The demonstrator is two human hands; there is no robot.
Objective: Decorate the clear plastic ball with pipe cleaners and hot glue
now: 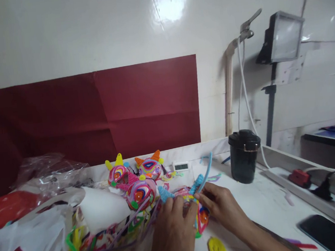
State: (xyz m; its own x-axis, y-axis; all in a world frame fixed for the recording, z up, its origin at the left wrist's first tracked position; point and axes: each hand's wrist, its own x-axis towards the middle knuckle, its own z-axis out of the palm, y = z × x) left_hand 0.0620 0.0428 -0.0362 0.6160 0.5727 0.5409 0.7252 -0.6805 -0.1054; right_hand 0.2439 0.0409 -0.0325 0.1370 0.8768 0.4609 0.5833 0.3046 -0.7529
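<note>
- Two bare hands meet over a multicoloured pipe-cleaner ornament [201, 213] lying on a white table [262, 203], seen from a head-worn camera
- The left hand [174, 230] lies palm down, fingers curled over the near side of the ornament and the loose stems around it; whether it grips anything cannot be told
- The right hand [220, 205] pinches a light blue pipe cleaner [204, 175] between thumb and fingertips at the ornament's top edge; the stem rises up and to the right from there
- Three finished ornaments with coloured spikes [137, 176] sit just behind the hands, beside a white sheet [102, 208]
- A tangle of loose pipe cleaners [86, 241] and plastic bags [31, 231] fill the table's left side
- A yellow coiled disc [217, 249] lies near the table's front edge, below the right hand
- A black lidded canister [244, 156] stands to the right; a small digital display [181, 166] rests against the wall
- A dark phone [328, 234] lies at the far right, and a lamp on a stand [282, 37] rises behind
</note>
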